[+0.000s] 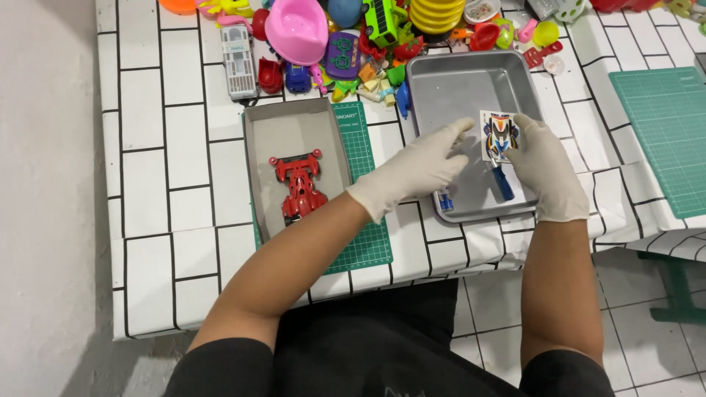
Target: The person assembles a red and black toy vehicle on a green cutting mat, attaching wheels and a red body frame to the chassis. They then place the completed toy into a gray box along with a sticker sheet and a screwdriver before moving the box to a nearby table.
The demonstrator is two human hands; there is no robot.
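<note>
Both hands are wearing white gloves and are working over a metal tray (471, 81) sitting on the tile-patterned counter (169, 110). The right hand (548, 167) is grasping a small sticker sheet (500, 137) printed with a colourful car design, its fingers pinching the sheet's edge at 3 o'clock. The left hand (415, 167) is reaching toward the sheet from 9 o'clock, its fingers released and stretched out, the tips just short of the paper. The sheet is lying inside the tray, toward its 4 o'clock corner. A blue-handled tool (503, 182) is resting in the tray at 6 o'clock of the sheet. At 9 o'clock of the tray, a grey box lid (266, 136) on a green cutting mat (364, 147) is holding a red toy race car (300, 185). A heap of bright plastic toys (368, 37) is crowding the counter at 12 o'clock.
</note>
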